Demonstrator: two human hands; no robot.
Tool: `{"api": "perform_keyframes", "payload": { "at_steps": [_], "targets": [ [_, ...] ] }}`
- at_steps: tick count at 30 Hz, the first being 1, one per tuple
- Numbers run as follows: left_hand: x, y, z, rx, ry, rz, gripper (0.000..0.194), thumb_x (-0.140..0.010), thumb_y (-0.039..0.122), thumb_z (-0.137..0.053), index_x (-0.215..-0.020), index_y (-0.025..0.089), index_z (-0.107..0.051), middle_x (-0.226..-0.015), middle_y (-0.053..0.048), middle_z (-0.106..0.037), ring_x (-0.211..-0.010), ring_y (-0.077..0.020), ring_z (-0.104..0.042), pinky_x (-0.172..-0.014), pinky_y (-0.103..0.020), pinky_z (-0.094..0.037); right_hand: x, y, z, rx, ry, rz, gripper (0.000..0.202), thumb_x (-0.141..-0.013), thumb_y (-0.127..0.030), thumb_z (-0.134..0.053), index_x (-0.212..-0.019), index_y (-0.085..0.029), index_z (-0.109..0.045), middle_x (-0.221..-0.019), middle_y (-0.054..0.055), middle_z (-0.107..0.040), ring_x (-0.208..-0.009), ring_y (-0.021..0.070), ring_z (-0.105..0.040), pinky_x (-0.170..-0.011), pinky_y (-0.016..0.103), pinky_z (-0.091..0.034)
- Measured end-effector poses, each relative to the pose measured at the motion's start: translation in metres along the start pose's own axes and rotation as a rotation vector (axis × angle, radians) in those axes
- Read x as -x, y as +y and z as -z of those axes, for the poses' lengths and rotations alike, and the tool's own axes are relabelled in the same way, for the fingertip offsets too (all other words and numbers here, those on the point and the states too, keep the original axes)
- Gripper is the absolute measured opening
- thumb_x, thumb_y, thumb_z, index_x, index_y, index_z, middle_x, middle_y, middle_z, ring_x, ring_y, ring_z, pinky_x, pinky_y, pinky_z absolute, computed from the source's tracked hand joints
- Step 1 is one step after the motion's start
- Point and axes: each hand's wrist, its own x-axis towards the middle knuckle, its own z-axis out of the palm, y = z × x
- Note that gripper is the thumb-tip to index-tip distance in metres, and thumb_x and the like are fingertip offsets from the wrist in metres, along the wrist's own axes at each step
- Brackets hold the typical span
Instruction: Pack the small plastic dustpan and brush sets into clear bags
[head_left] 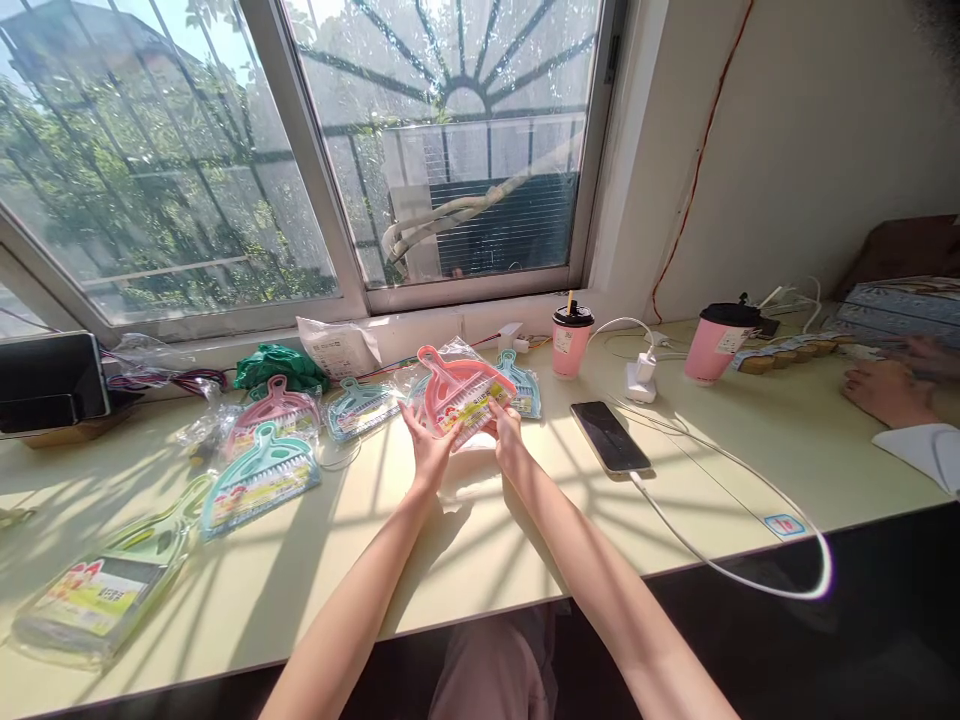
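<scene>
A pink dustpan and brush set (466,392) with a printed label is held up over the table, tilted. My left hand (433,447) grips its lower left edge, and my right hand (507,432) pinches its lower right edge. Behind it lies a blue-green set (527,387), partly covered. Left of my hands are another blue set (364,408), a pink set (274,412) and a turquoise set (262,475), wrapped in clear plastic. Nearest the front left lies a green and grey set (112,590) in a clear bag.
Along the window stand a black device (52,380), a green plastic bag (279,370) and a white packet (339,347). To the right are pink cups (570,345), a phone (611,437) with a looping white cable and a charger (641,380). A person's hand (892,390) rests far right.
</scene>
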Motion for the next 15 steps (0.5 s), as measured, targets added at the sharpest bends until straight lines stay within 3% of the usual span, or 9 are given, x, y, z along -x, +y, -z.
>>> {"api": "perform_keyframes", "payload": {
  "at_steps": [2, 3, 5, 7, 11, 15],
  "targets": [
    [0.002, 0.010, 0.006, -0.242, 0.152, -0.172, 0.134, -0.088, 0.055, -0.107, -0.195, 0.030, -0.031, -0.206, -0.029, -0.028, -0.192, -0.0530, -0.031, -0.154, -0.076, -0.031, -0.002, 0.002, 0.004, 0.002, -0.023, 0.028, 0.037, -0.090, -0.062, -0.097, -0.111, -0.033, -0.088, -0.105, 0.013, -0.093, -0.106, 0.0426, -0.092, -0.088, 0.061, -0.079],
    [0.002, 0.014, 0.009, -0.367, 0.168, -0.267, 0.118, -0.092, 0.051, -0.104, -0.190, 0.027, -0.043, -0.204, -0.029, -0.032, -0.192, -0.0536, -0.031, -0.155, -0.078, -0.028, -0.002, 0.003, 0.005, 0.006, -0.033, 0.034, 0.034, -0.090, -0.060, -0.097, -0.107, -0.033, -0.086, -0.105, 0.012, -0.093, -0.105, 0.0416, -0.091, -0.088, 0.060, -0.078],
    [0.001, 0.022, 0.015, -0.608, 0.085, -0.420, 0.080, -0.101, 0.041, -0.095, -0.174, 0.026, -0.066, -0.195, -0.027, -0.052, -0.185, -0.0527, -0.044, -0.153, -0.079, -0.031, 0.000, 0.005, 0.006, 0.023, -0.045, 0.044, 0.029, -0.089, -0.055, -0.096, -0.101, -0.032, -0.082, -0.106, 0.012, -0.092, -0.103, 0.0392, -0.089, -0.088, 0.057, -0.077],
    [-0.001, 0.028, 0.018, -0.815, -0.043, -0.501, 0.053, -0.107, 0.029, -0.085, -0.160, 0.026, -0.078, -0.183, -0.024, -0.068, -0.170, -0.0493, -0.063, -0.147, -0.075, -0.045, 0.003, 0.006, 0.002, 0.053, -0.046, 0.056, 0.030, -0.088, -0.053, -0.096, -0.100, -0.030, -0.080, -0.105, 0.012, -0.090, -0.099, 0.0366, -0.086, -0.084, 0.052, -0.075],
    [-0.004, 0.034, 0.015, -1.093, -0.146, -0.472, 0.053, -0.105, 0.012, -0.076, -0.157, 0.020, -0.083, -0.161, -0.025, -0.083, -0.144, -0.0444, -0.081, -0.124, -0.060, -0.067, 0.013, 0.010, -0.010, 0.110, -0.104, 0.065, 0.037, -0.088, -0.058, -0.095, -0.101, -0.027, -0.079, -0.096, 0.010, -0.087, -0.092, 0.0317, -0.079, -0.074, 0.041, -0.068],
    [-0.003, 0.043, 0.012, -1.202, -0.126, -0.442, 0.061, -0.110, 0.012, -0.074, -0.170, 0.019, -0.077, -0.149, -0.022, -0.086, -0.124, -0.0391, -0.086, -0.100, -0.046, -0.072, 0.020, 0.017, -0.015, 0.231, -0.159, 0.080, 0.029, -0.090, -0.053, -0.090, -0.092, -0.027, -0.078, -0.092, 0.009, -0.086, -0.083, 0.0286, -0.075, -0.072, 0.038, -0.063]
  ]
}}
